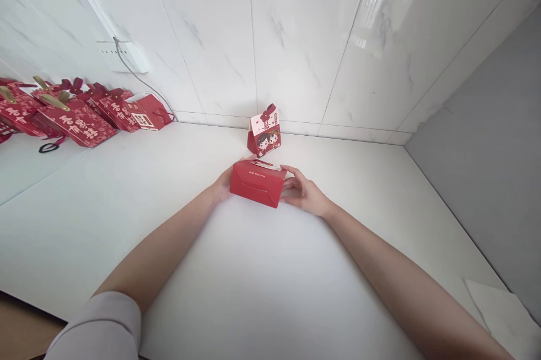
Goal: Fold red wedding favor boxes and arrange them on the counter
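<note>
One left grip [224, 184], one right grip [307, 195], loosely curled, hold the red box [257, 184].

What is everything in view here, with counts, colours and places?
Held box: 1, red, between the hands
Standing box: 1, red and pale pink with cartoon figures, behind the held box
Other boxes: several, overlapping so not countable, mostly red, far left
Loop: 1, black, before the other boxes
Socket: 1, white, wall, left
Cable: 1, grey, running down from the socket
Wall: 1, white marbled tile, back
Panel: 1, grey, right
Sheet: 1, white, lower right
Table: 1, white, below everything
Sleeve: 1, pale grey, left arm
Hands: 2, bare, left and right of the held box
</note>
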Action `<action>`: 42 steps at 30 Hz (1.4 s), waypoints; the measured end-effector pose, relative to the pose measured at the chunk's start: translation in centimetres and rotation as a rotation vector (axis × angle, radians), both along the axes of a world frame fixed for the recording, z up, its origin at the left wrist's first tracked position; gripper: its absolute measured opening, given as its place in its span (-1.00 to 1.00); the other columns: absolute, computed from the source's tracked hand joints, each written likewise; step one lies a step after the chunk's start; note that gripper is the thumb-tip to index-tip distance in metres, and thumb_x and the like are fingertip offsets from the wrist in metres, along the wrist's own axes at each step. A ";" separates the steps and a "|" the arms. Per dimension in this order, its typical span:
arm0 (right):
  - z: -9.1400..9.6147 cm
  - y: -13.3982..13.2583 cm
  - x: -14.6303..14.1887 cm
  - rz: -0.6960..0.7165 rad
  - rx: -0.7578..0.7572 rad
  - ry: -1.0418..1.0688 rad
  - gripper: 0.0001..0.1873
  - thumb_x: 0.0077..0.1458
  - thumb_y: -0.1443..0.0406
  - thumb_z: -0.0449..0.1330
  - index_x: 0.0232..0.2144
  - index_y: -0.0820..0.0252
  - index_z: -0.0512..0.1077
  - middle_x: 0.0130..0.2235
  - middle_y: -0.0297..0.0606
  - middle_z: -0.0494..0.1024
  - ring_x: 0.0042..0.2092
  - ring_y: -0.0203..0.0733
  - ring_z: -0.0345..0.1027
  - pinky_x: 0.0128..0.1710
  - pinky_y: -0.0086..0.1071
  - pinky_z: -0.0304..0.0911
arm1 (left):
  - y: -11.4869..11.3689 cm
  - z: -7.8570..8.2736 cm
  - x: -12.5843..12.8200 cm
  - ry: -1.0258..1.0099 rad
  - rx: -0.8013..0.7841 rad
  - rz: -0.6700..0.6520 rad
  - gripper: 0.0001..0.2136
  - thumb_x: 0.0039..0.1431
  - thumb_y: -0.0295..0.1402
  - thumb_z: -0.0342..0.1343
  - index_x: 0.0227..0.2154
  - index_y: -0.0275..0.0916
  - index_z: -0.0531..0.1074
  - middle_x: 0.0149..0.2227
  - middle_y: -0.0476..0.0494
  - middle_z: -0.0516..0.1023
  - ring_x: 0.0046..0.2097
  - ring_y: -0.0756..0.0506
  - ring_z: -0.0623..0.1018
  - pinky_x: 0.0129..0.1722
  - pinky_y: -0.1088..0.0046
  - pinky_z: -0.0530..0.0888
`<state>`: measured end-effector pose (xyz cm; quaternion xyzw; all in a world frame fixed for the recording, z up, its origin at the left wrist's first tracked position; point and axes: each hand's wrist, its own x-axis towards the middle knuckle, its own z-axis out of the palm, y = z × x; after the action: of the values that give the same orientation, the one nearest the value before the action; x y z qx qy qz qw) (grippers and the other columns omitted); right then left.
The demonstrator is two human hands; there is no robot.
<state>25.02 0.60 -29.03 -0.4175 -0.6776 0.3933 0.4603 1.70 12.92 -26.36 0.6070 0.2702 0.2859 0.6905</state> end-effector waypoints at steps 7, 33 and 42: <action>-0.1 0.2 0.3 -0.076 -0.092 -0.011 -0.35 0.13 0.01 0.20 0.20 0.02 0.15 -0.25 -0.28 0.57 -0.17 -0.10 0.47 -0.10 -0.18 0.38 | 0.8 -1.3 -1.8 0.031 -0.107 -0.075 -0.52 0.13 -0.05 0.09 0.03 -0.22 0.46 -0.18 -0.29 0.64 -0.40 -0.19 0.62 -0.45 0.33 0.49; -0.3 0.4 0.4 -0.073 -0.023 0.056 -0.34 0.16 0.21 0.19 0.25 -0.02 0.05 0.08 -0.17 0.45 0.03 -0.08 0.39 0.13 -0.09 0.23 | -0.6 0.2 -0.2 -0.137 -0.118 -0.175 -0.36 0.24 -0.04 0.04 0.32 -0.09 0.09 0.31 -0.23 0.23 0.26 -0.32 0.34 0.12 0.15 0.40; -0.4 0.6 0.4 -0.071 -0.050 0.045 -0.34 0.14 0.22 0.19 0.24 -0.01 0.05 0.06 -0.19 0.47 0.00 -0.09 0.42 0.10 -0.11 0.28 | -0.2 -0.2 0.0 -0.092 -0.095 -0.147 -0.27 0.15 -0.09 0.19 0.33 -0.05 0.06 0.29 -0.28 0.26 0.21 -0.34 0.40 0.06 0.14 0.44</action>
<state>25.44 1.20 -29.44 -0.4436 -0.6418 0.4029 0.4786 1.65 12.72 -26.58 0.5779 0.2063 0.2490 0.7493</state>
